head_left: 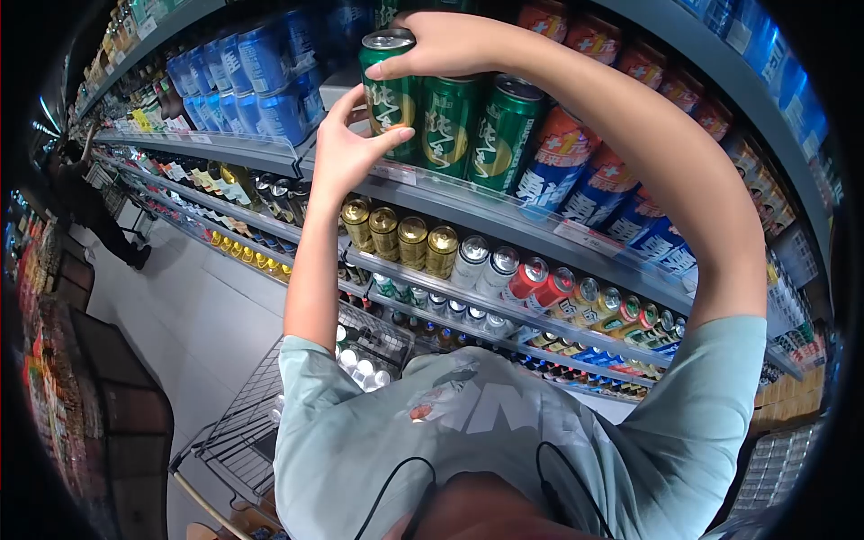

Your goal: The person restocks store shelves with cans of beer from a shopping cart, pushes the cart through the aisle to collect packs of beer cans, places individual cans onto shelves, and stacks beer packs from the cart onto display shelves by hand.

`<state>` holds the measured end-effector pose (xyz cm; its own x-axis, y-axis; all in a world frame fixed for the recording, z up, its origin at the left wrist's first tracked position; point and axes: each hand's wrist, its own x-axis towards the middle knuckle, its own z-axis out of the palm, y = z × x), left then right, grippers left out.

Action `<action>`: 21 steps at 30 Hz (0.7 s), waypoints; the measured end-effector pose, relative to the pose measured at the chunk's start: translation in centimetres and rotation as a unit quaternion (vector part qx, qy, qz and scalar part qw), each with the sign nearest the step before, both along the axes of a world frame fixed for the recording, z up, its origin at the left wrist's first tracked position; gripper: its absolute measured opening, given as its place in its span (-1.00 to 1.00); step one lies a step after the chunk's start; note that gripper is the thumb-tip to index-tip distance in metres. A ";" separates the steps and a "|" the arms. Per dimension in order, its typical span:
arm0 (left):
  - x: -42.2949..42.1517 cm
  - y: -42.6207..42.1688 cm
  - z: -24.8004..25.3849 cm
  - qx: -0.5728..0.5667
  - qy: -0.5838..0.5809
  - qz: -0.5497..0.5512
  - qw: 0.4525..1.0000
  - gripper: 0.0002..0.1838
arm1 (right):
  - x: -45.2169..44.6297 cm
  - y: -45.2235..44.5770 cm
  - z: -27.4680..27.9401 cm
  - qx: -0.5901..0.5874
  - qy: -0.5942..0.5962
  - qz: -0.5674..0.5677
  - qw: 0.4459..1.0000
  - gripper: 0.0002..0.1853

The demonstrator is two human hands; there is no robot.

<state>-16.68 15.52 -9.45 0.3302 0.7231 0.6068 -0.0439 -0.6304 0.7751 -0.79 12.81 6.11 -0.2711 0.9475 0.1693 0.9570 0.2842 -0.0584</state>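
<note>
A green beer can with pale lettering and a gold patch stands at the left end of a row on the upper shelf. My right hand reaches over from the right and closes round its upper part, thumb across the front. My left hand grips the lower part from the left, with its thumb across the front; its other fingers are partly hidden behind the can. Right beside it stand two more green cans of the same kind, facing front.
Blue and orange cans fill the shelf to the right. Blue multipacks stand to the left. Gold cans and other cans line the shelf below. A wire shopping cart stands at my left. Farther down the aisle is another person.
</note>
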 end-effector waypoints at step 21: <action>0.5 -1.0 -0.8 -0.031 0.073 0.033 0.996 -0.19 | 5.0 -7.9 3.5 -0.115 0.007 -0.059 0.992 -0.15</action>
